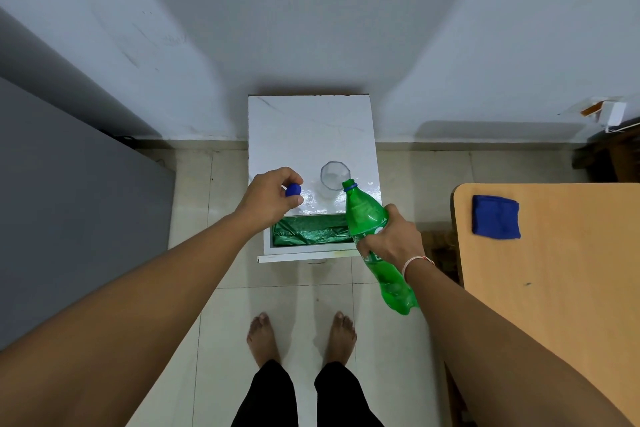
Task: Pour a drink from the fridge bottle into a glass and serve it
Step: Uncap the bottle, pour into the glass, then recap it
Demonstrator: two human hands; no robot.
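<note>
A small white stand point(308, 128) sits against the wall, its top running back to the skirting and its front edge ending just above an open compartment lined with green plastic point(311, 230). The glass point(334, 176) stands upright near the front right part of the top, with bare white surface behind it and to its left. Tiled floor point(277, 295) lies open on both sides of the stand and in front of it, down to the person's bare feet. To the right, the rounded corner of a wooden table point(554, 270) reaches close to the stand's right side, leaving a narrow gap of floor — a folded blue cloth point(496, 217) lies on the table near that corner. A grey panel point(69, 218) closes off the left side.

The right hand point(391, 236) comes in from the lower right, fingers wrapped round the middle of the green bottle point(369, 215). The bottle is tilted, base toward the person and open neck pointing up-left, its mouth just at the near right rim of the glass; whether they touch I cannot tell. No liquid shows in the glass.

The left hand point(268, 196) reaches over the stand's front left edge, left of the glass and apart from it — thumb and fingertips pinch the blue cap point(293, 190).
</note>
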